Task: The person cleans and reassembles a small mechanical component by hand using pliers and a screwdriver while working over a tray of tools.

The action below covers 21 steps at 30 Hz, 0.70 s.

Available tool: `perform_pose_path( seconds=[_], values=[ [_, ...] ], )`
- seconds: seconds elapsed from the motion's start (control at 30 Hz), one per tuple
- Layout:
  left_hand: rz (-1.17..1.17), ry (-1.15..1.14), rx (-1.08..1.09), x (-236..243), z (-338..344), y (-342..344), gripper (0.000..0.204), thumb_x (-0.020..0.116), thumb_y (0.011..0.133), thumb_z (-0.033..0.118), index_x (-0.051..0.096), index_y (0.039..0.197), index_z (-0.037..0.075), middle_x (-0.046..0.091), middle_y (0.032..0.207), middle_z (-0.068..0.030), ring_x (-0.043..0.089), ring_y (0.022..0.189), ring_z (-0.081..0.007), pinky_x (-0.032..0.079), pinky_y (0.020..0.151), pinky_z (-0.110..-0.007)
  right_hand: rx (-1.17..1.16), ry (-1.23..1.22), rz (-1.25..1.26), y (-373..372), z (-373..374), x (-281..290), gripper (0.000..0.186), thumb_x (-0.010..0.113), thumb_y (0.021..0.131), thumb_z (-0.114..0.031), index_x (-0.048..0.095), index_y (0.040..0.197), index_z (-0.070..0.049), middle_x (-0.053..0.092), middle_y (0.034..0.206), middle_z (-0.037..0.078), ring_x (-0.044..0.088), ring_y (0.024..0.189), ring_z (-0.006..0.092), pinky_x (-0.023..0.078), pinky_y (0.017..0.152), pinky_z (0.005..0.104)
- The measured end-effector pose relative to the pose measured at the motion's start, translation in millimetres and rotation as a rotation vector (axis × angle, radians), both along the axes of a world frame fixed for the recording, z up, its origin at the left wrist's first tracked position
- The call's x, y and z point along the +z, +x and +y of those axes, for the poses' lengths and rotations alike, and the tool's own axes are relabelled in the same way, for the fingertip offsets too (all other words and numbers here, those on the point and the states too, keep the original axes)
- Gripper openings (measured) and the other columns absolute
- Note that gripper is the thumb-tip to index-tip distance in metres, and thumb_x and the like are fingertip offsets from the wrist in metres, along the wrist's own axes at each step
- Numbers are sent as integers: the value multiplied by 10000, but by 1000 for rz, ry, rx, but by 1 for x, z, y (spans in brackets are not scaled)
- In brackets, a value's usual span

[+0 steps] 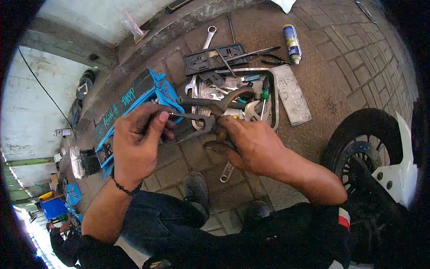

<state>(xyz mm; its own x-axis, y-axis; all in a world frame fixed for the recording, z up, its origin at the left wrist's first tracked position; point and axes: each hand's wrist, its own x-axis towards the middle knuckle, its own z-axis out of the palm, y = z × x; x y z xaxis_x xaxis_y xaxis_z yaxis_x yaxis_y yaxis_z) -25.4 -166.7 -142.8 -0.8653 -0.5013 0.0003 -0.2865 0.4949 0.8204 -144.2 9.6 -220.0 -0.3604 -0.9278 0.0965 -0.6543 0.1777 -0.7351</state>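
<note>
My right hand is closed around a dark, greasy forked metal part with several arms, one curving up to the right. The thumb and fingers of my left hand pinch together beside the part's left arms. A small thin piece shows at those fingertips, too small to name. Both hands are over the near left edge of a metal tray of tools. In it lie wrenches, a green-handled screwdriver and an adjustable wrench.
A blue toolbox stands left. Beyond the tray lie a black plastic panel, a ring wrench and pliers. A spray can and metal plate are right. A motorcycle wheel stands near right; another person is far left.
</note>
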Motion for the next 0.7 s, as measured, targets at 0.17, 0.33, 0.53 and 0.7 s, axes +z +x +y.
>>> perform_pose_path(
  seconds=[0.17, 0.33, 0.53, 0.7],
  values=[
    [113, -67, -79, -7, -1, 0, 156, 568, 897, 79, 628, 889, -64, 624, 790, -91, 598, 614, -128, 479, 542, -245, 96, -138, -397, -9, 2, 11, 453, 663, 817, -288, 545, 1115, 32, 624, 851, 202, 623, 779, 308, 475, 686, 383],
    [50, -148, -116, -4, -1, 2, 141, 572, 891, 76, 628, 872, -52, 619, 742, -88, 589, 591, -120, 467, 527, -237, 119, -110, -668, -8, 2, 5, 459, 666, 824, -268, 552, 1125, 60, 629, 849, 192, 618, 803, 228, 462, 719, 341],
    [69, -118, -24, -2, 6, 3, 163, 575, 898, 111, 614, 866, -44, 611, 680, -68, 575, 575, -103, 448, 509, -228, 22, -207, -290, 9, 5, 3, 461, 665, 809, -260, 513, 1119, 46, 631, 832, 188, 631, 738, 340, 487, 636, 414],
    [25, -30, 10, 10, 12, 4, 199, 582, 905, 150, 611, 879, -45, 614, 678, -65, 569, 570, -101, 444, 504, -224, -3, -82, 43, 14, 8, -3, 424, 586, 811, -216, 461, 1139, 23, 612, 798, 188, 625, 672, 354, 512, 546, 454]
  ],
)
